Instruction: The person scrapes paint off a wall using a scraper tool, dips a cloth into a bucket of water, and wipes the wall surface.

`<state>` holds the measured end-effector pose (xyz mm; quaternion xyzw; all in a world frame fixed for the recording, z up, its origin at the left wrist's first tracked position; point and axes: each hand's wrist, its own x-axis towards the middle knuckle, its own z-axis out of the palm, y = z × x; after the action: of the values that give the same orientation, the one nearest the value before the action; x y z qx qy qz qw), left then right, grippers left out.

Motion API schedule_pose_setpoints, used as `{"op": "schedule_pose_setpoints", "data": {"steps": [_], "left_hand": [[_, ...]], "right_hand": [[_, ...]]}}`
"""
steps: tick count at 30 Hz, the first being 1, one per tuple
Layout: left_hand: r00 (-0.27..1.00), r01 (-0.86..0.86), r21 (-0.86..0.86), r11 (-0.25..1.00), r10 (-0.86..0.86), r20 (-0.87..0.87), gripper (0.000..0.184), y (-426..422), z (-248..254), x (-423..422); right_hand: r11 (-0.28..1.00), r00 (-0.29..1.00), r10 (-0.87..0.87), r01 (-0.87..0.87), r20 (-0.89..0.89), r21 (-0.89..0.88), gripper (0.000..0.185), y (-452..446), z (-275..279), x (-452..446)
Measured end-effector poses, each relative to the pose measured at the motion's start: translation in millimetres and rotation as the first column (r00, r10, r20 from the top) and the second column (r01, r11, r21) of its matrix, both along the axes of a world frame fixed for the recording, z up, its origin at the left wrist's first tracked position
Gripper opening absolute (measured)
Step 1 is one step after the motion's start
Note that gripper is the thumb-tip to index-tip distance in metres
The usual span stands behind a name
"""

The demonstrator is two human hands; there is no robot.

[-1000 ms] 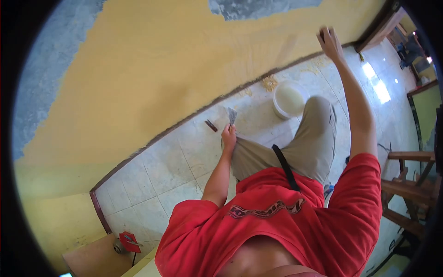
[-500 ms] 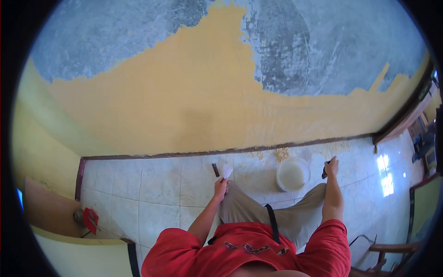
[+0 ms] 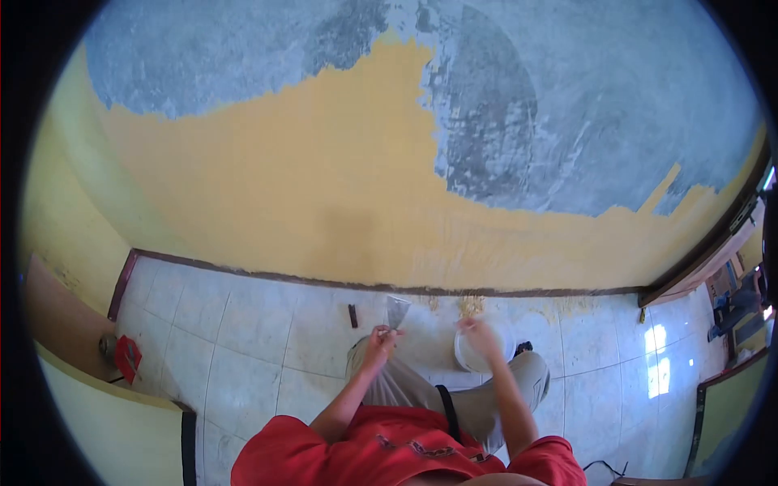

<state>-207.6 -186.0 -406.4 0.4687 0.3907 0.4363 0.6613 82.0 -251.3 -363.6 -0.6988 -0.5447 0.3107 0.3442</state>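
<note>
My left hand (image 3: 379, 347) is closed on the handle of a scraper (image 3: 397, 311), whose wide metal blade points up toward the wall. Over the left part of a white bucket (image 3: 460, 353) is my right hand (image 3: 480, 334), blurred, so its fingers and anything in them cannot be made out. A small dark object (image 3: 352, 316) lies on the tiles to the left of the scraper. Yellowish scrapings (image 3: 472, 306) lie at the wall's foot behind the bucket. The wall (image 3: 284, 178) has yellow paint below and bare grey plaster above.
A red object (image 3: 127, 358) rests on the floor at the left, near a brown board (image 3: 65, 324). The low wall (image 3: 113, 413) ends at lower left. A doorway frame (image 3: 705, 259) stands at the right, with a person (image 3: 736, 312) beyond. A cable (image 3: 606, 468) lies at lower right.
The view has swung to show more wall. My right hand has come down and inward from the far right to the bucket. My left hand still holds the scraper.
</note>
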Motion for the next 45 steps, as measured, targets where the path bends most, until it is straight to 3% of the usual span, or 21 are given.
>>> {"op": "schedule_pose_setpoints", "data": {"steps": [2, 5, 8, 10, 15, 18, 20, 21, 22, 24, 26, 28, 31, 34, 36, 41, 45], "left_hand": [[0.997, 0.022, -0.076, 0.997, -0.017, 0.069, 0.028, -15.2, 28.7, 20.8], [0.987, 0.144, 0.041, 0.989, -0.140, -0.080, 0.028, -19.2, 42.0, 42.6], [0.993, 0.115, 0.136, 0.984, -0.115, -0.011, 0.028, -18.6, 55.1, 56.3], [0.987, 0.092, 0.073, 0.993, -0.101, 0.125, 0.029, -16.5, 52.5, 63.5], [0.963, 0.215, -0.113, 0.970, -0.191, 0.193, 0.028, -5.5, 108.8, 73.4], [0.941, 0.280, -0.131, 0.951, -0.245, 0.234, 0.027, 22.3, 170.6, 77.6], [0.918, 0.272, 0.089, 0.958, -0.286, 0.274, 0.026, 56.7, 206.2, 82.8], [0.905, 0.286, 0.111, 0.952, -0.307, 0.293, 0.027, 70.7, 233.4, 84.3], [0.892, 0.301, 0.132, 0.944, -0.328, 0.311, 0.028, 82.9, 261.8, 84.3], [0.914, 0.299, 0.247, 0.922, -0.351, 0.203, 0.034, 110.5, 301.1, 82.6], [0.949, 0.233, 0.277, 0.932, -0.280, 0.144, 0.040, 143.4, 331.3, 82.8], [0.964, -0.039, 0.467, 0.883, -0.090, 0.251, 0.045, 169.8, 379.4, 91.9], [0.930, -0.005, 0.436, 0.900, -0.156, 0.333, 0.043, 183.7, 424.2, 100.0], [0.953, 0.050, 0.475, 0.879, -0.184, 0.240, 0.038, 206.7, 436.9, 112.5], [0.960, -0.030, 0.491, 0.871, -0.111, 0.255, 0.034, 212.0, 438.2, 120.1], [0.944, 0.004, 0.457, 0.890, -0.154, 0.292, 0.035, 205.2, 442.5, 118.6], [0.928, 0.002, 0.469, 0.883, -0.176, 0.327, 0.038, 204.2, 444.5, 126.1]], "right_hand": [[0.985, 0.866, -0.048, -0.043, -0.499, -0.169, 0.029, -2.8, 20.6, -53.3], [0.979, 0.759, -0.080, -0.061, -0.647, -0.193, 0.034, 6.2, 33.0, -93.2], [0.984, 0.743, -0.170, 0.096, -0.647, -0.148, 0.034, 18.0, 27.9, -94.5], [0.982, 0.726, -0.181, 0.101, -0.663, -0.157, 0.033, 25.7, 31.0, -91.3], [0.985, 0.740, -0.163, 0.155, -0.652, -0.070, 0.029, 63.6, 68.5, -81.5], [0.984, 0.770, -0.066, 0.154, -0.634, 0.085, 0.030, 94.5, 129.3, -72.9], [0.963, 0.856, -0.100, 0.212, -0.507, 0.167, 0.031, 122.7, 183.3, -68.8], [0.935, 0.902, -0.083, 0.217, -0.424, 0.279, 0.032, 138.5, 212.7, -66.4], [0.889, 0.903, -0.092, 0.264, -0.419, 0.375, 0.031, 131.0, 277.6, -84.6], [0.716, 0.926, 0.039, 0.235, -0.374, 0.657, 0.029, 168.2, 317.0, -72.0], [0.735, 0.873, 0.152, 0.214, -0.464, 0.644, 0.029, 181.5, 364.4, -70.3], [0.835, 0.793, 0.181, 0.188, -0.581, 0.517, 0.029, 195.2, 403.8, -75.4], [0.804, 0.871, 0.087, 0.226, -0.484, 0.550, 0.027, 212.5, 407.5, -88.6], [0.777, 0.891, -0.025, 0.303, -0.454, 0.552, 0.026, 220.2, 408.9, -96.6], [0.782, 0.876, 0.010, 0.294, -0.483, 0.550, 0.026, 222.2, 408.4, -93.6], [0.779, 0.829, 0.076, 0.298, -0.554, 0.551, 0.024, 218.3, 406.9, -92.4], [0.785, 0.873, 0.069, 0.251, -0.482, 0.567, 0.030, 214.8, 412.7, -76.7]]}}
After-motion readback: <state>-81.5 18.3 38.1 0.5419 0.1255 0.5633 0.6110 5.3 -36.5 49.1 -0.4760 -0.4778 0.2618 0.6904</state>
